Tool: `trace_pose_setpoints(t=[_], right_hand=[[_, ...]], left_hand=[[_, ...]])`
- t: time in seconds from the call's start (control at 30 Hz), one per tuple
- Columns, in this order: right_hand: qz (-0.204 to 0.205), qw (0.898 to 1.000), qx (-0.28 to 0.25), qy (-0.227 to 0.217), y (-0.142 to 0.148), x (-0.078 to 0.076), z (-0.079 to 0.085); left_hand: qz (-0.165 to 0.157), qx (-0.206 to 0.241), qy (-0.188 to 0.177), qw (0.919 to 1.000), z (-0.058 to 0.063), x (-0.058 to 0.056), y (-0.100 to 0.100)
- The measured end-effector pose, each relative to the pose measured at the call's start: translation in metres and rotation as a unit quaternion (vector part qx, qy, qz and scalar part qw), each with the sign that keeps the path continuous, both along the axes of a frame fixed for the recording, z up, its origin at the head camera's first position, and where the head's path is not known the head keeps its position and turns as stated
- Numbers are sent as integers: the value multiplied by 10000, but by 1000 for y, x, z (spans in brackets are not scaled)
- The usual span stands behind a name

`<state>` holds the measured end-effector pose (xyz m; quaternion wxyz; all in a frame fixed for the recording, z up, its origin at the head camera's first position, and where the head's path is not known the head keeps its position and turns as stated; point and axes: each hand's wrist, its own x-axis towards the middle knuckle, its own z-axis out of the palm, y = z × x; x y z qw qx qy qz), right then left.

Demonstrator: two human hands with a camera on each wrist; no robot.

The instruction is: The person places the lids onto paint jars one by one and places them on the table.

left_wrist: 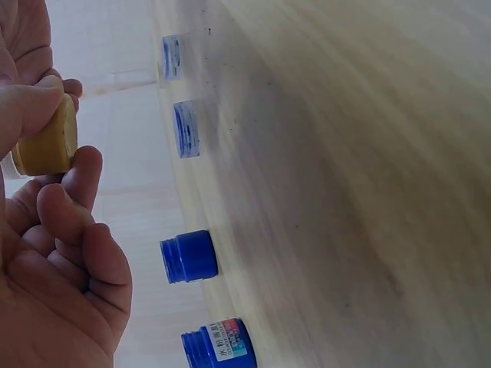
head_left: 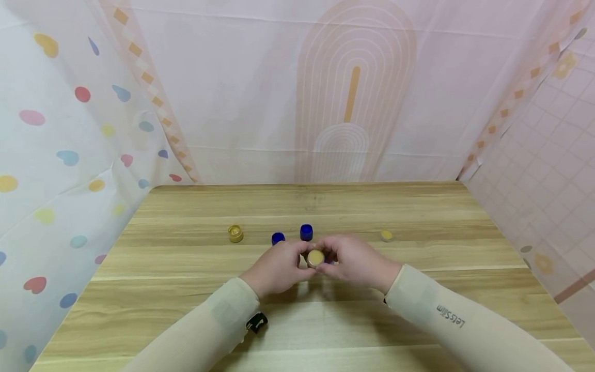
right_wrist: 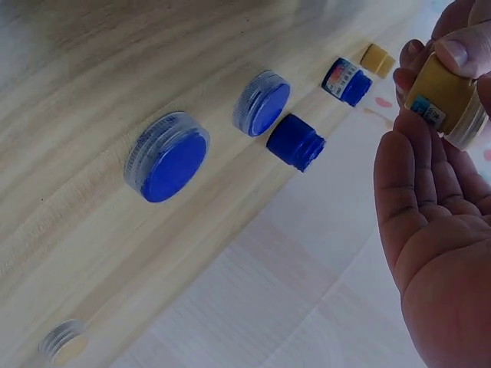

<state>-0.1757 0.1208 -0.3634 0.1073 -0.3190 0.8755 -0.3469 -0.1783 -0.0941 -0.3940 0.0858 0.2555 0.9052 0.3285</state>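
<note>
Between both hands, raised over the table, is a small yellow paint jar (right_wrist: 441, 88) with a clear-sided lid (head_left: 315, 258) on it. My left hand (head_left: 282, 267) pinches the jar's body with thumb and fingers. From the other side, the thumb and fingertips of my right hand (head_left: 355, 261) grip around the lid's rim; its other fingers stretch beneath the jar in the right wrist view. Two uncapped blue paint jars (head_left: 306, 232) (left_wrist: 190, 256) stand just beyond the hands. Two clear lids with blue inside (right_wrist: 169, 157) (right_wrist: 262, 103) lie near the right hand, mostly hidden by it in the head view.
Left of the blue jars stands an uncapped yellow paint jar (head_left: 235, 233). Off to the right lies another yellow lid (head_left: 386, 235). The wooden table (head_left: 186, 268) ends at a patterned cloth (head_left: 241, 93) behind, with more cloth at both sides.
</note>
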Motion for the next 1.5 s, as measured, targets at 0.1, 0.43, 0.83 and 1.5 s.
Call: trace_pose_setpoints(t=[0.1,0.43,0.83,1.5], right_hand=[[-15,10000,2,-27,0,0,0],[369,9991,-6,229,5,-4,5],[90,9997,-47,211,3,-2,0],[316,9981,-157,505,5,-3,1]], left_hand=[[35,16,-21,10000,0,0,0],[101,47,-143,9998,5,-2,0],[59,-25,-56,10000,3,-1,0],[87,17,-29,10000,6,-2,0]])
